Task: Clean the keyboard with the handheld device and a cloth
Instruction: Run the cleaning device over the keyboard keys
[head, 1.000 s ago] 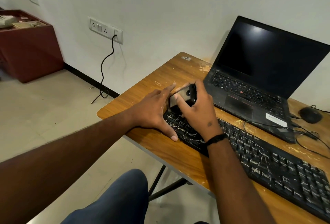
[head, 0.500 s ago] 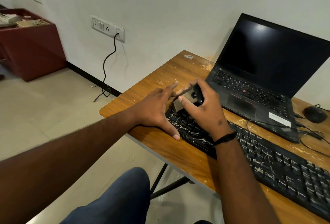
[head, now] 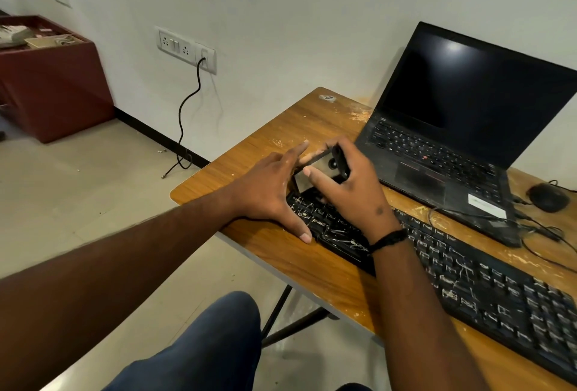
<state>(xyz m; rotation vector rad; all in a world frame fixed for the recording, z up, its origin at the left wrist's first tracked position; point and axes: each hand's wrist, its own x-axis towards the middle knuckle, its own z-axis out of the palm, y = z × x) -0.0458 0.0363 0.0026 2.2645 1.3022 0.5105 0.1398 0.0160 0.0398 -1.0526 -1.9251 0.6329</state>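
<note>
A long black keyboard with worn white-marked keys lies across the wooden table. My right hand grips a small grey-and-black handheld device and holds it down on the keyboard's far left end. My left hand lies flat with fingers spread at that left end, thumb on the keyboard's front edge, index finger touching the device. No cloth is in view.
An open black laptop with a dark screen stands behind the keyboard. A black mouse and thin cables lie at the right. A wall socket with a hanging cord and a maroon cabinet are to the left.
Both hands stay at the keyboard's left end. The device has tilted a little in my right hand. The camera view has shifted slightly.
</note>
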